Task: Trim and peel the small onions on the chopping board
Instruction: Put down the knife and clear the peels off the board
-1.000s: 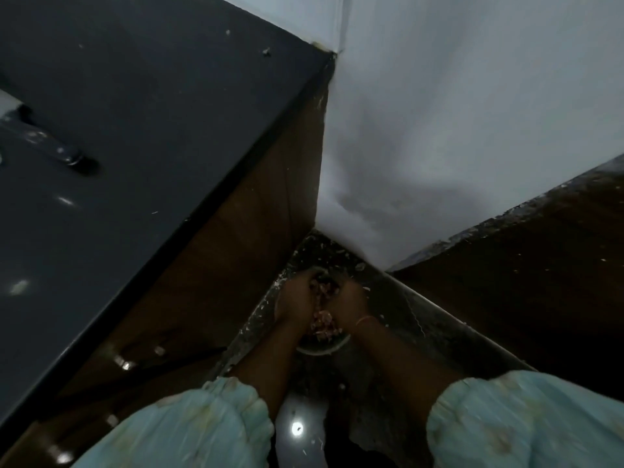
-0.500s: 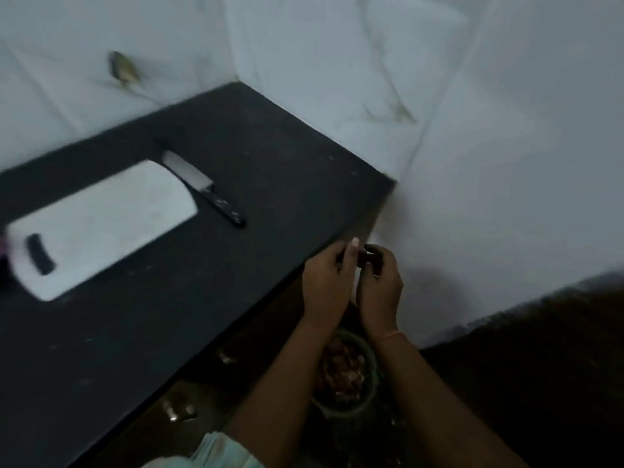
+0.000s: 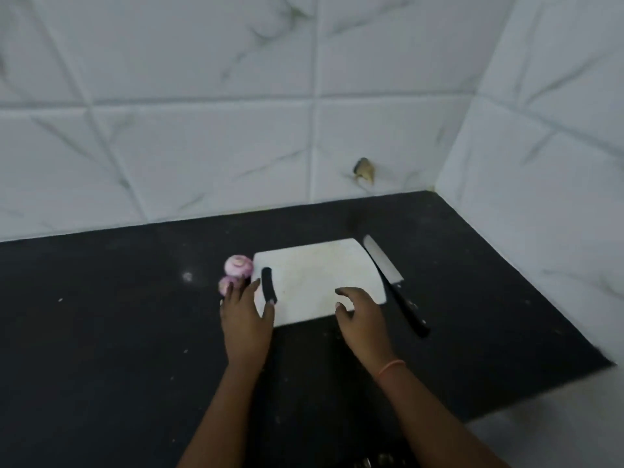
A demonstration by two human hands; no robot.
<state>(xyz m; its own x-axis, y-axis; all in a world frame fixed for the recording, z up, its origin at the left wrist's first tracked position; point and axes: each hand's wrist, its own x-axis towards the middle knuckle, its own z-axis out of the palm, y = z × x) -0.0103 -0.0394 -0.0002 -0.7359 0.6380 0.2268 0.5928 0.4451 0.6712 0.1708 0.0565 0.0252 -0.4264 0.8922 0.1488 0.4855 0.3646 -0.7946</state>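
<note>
Both hands are empty with loose, spread fingers: the left hand (image 3: pixel 245 315) hovers at the chopping board's (image 3: pixel 317 278) left edge and the right hand (image 3: pixel 359 314) over its near edge. The two small onions (image 3: pixel 236 273) sit on the counter (image 3: pixel 118 315) just off that left edge, one behind the other, right at the left fingertips, so I'd guess that hand goes for them. The knife (image 3: pixel 393 283) lies along the board's right edge, handle toward the person; no bowls up here.
</note>
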